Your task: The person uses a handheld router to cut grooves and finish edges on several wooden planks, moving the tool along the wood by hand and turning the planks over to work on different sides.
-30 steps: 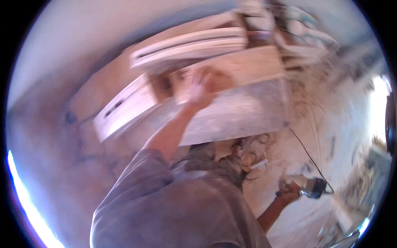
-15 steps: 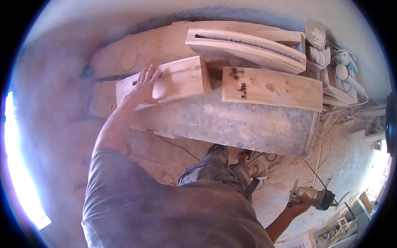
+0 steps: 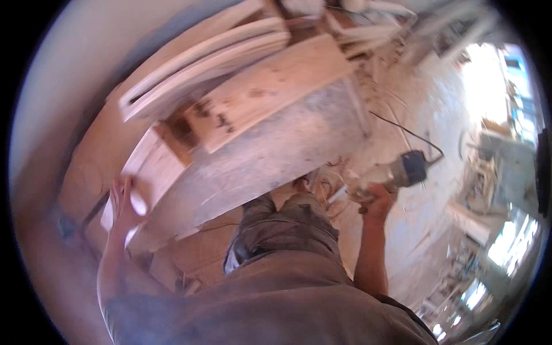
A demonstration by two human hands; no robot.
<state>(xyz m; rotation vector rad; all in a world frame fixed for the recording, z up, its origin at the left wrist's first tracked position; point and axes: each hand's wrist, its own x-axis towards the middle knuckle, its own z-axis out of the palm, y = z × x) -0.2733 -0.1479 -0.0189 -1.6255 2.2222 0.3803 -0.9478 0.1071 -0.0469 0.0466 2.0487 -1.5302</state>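
My left hand point(image 3: 125, 202) lies with fingers spread on the near-left wooden block point(image 3: 150, 158), a pale, thick piece resting on the workbench point(image 3: 276, 146). Off the bench's right side, my right hand point(image 3: 378, 202) grips a router point(image 3: 390, 172) with a metal-coloured body and a black end cap. A dark cord point(image 3: 422, 138) runs from that cap. The router is held in the air and blurred by motion, so its base is hard to make out. A second block point(image 3: 276, 86) with dark knots sits beyond the first one.
A curved wooden piece with a long slot point(image 3: 213, 63) lies at the back of the bench, beside the wall. Wood scraps point(image 3: 374, 34) are piled at the far right. Offcuts and clutter point(image 3: 460, 270) lie along the right side of the floor.
The whole view has turned, swinging the bench to the left. My right hand has raised the router closer to the bench. My left hand stays on the same block.
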